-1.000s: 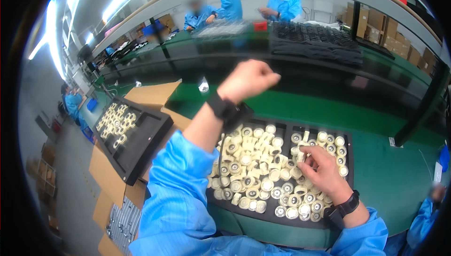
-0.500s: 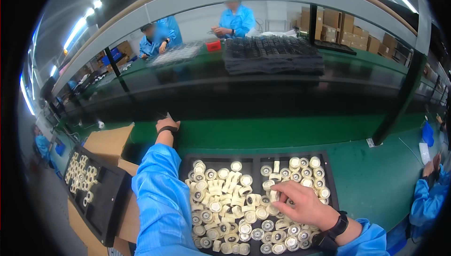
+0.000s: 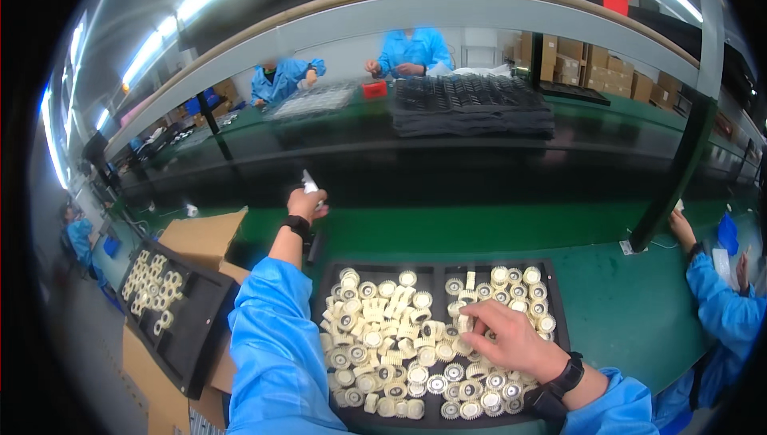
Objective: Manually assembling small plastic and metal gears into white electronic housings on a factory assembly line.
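Observation:
My left hand (image 3: 306, 205) reaches out over the green bench, its fingers closed around a small white piece (image 3: 310, 184) whose kind I cannot make out. A black tray (image 3: 438, 287) with two compartments lies in front of me, heaped with cream-white plastic gears (image 3: 374, 339). Above its right compartment is my right hand (image 3: 511, 339), curled with thumb and forefinger at either side of one gear (image 3: 465, 323). Both wrists wear dark bands.
At the left, a second black tray (image 3: 196, 331) with gears leans tilted on an open cardboard box (image 3: 200, 239). A dark post (image 3: 675, 171) rises from the bench. Stacked black trays (image 3: 471, 107) stand across it. A co-worker's sleeve (image 3: 723, 295) is at the right.
My left hand has lifted and turned, bringing the white piece into plain view. My right hand stays over the gears. At the right, a co-worker's arm has reached forward to the post.

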A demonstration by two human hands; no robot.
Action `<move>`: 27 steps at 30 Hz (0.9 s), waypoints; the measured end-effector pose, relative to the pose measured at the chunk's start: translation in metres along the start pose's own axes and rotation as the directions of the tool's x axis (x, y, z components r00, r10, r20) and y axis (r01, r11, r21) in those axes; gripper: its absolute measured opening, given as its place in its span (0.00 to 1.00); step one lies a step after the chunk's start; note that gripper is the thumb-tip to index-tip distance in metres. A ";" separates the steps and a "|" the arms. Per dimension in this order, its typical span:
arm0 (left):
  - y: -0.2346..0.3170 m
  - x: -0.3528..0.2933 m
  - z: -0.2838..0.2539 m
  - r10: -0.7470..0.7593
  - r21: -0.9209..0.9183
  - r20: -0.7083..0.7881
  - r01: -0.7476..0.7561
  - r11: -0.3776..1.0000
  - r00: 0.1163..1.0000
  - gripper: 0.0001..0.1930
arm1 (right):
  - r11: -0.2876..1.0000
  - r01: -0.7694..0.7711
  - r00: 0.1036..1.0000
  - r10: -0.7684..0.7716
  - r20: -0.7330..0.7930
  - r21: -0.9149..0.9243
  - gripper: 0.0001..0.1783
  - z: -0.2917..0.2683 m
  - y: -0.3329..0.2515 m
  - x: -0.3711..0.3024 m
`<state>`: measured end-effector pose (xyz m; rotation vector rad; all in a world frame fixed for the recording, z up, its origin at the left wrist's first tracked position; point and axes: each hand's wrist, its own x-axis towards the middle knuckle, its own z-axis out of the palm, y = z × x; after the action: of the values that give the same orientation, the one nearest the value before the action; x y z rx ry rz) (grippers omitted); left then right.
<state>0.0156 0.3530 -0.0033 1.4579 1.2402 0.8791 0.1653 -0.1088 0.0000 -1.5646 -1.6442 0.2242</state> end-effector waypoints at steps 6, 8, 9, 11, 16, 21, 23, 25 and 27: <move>0.058 -0.152 0.042 0.063 -0.329 0.586 0.167 0.929 0.808 0.11 | 0.984 -0.097 0.991 0.110 -0.075 0.152 0.19 -0.011 -0.008 -0.003; 0.058 -0.204 0.049 0.058 -0.320 0.652 0.205 0.925 0.756 0.11 | 0.931 -0.080 0.983 0.133 -0.126 0.356 0.19 -0.005 -0.006 -0.001; 0.055 -0.225 0.055 0.052 -0.305 0.706 0.236 0.923 0.707 0.11 | 0.884 -0.086 0.980 0.158 -0.120 0.459 0.19 -0.004 -0.005 -0.002; 0.046 -0.260 0.057 0.016 -0.267 0.780 0.309 0.913 0.625 0.13 | 0.734 -0.120 0.982 0.185 -0.026 0.669 0.20 -0.006 -0.015 0.000; 0.028 -0.312 0.065 0.037 -0.303 0.862 0.456 0.837 0.505 0.23 | 0.586 -0.125 0.985 0.169 0.029 0.801 0.22 -0.016 -0.025 0.002; 0.012 -0.315 0.067 0.059 -0.399 0.866 0.616 0.679 0.496 0.23 | 0.608 -0.210 0.969 0.235 0.080 0.766 0.21 -0.007 -0.014 0.005; 0.009 -0.314 0.065 0.069 -0.405 0.874 0.644 0.649 0.480 0.23 | 0.585 -0.218 0.964 0.255 0.078 0.781 0.21 -0.005 -0.013 0.006; 0.009 -0.312 0.062 0.128 -0.399 0.879 0.562 0.725 0.459 0.22 | 0.590 -0.244 0.958 0.268 0.098 0.770 0.21 -0.006 -0.012 0.006; 0.006 -0.312 0.061 0.140 -0.410 0.877 0.565 0.716 0.460 0.21 | 0.603 -0.247 0.959 0.266 0.100 0.758 0.22 -0.006 -0.007 0.004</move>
<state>0.0081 0.0353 0.0097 0.8410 0.2175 0.1926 0.1646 -0.1084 0.0097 -1.0920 -1.0412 0.9360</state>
